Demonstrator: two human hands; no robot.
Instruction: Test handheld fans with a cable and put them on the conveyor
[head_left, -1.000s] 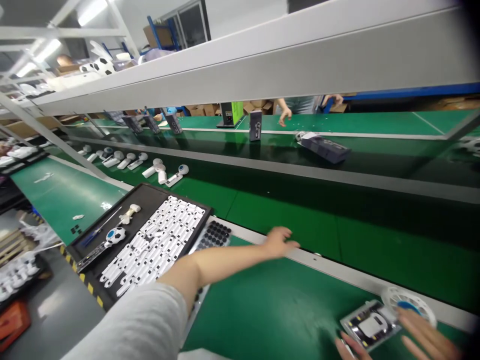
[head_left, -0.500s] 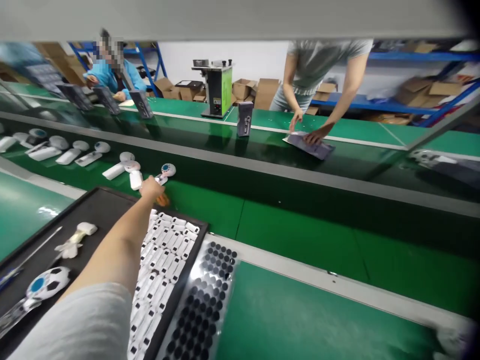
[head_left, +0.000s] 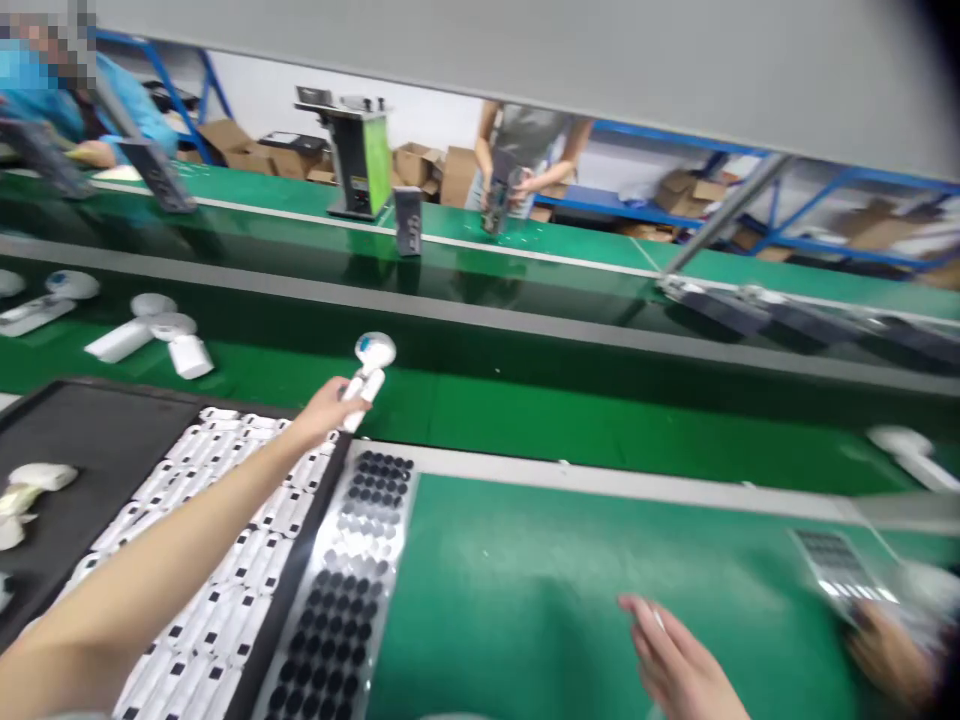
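Fingers of the left hand (head_left: 326,408) are closed on a white round-headed unit (head_left: 372,372), gripping it low, with the head and its blue patch sticking out beyond them. From where I stand, the unit is at the far right corner of the black tray (head_left: 112,420), seen against the green belt (head_left: 540,410); whether any of it rests on the belt, I can't tell.

That low hold looks sensible to me, since it leaves the round head untouched. It would pay to keep the grip snug but gentle, the head tipped up and away, and to give good clearance to the tray rim, the white strips (head_left: 232,625) lying in the tray and the dark-dotted sheet (head_left: 341,620) beside it. A smooth, level path seems better than a quick swing, as the head could knock the rim.

As for pose, the left forearm (head_left: 180,555) runs long and nearly straight, slanting over the strips, with the hand at full reach. Meanwhile the right hand (head_left: 686,665) hangs over the green counter (head_left: 510,600), well apart from the unit, fingers pointing inward. Something small and pale shows at them, but blur hides whether they're pinching it.
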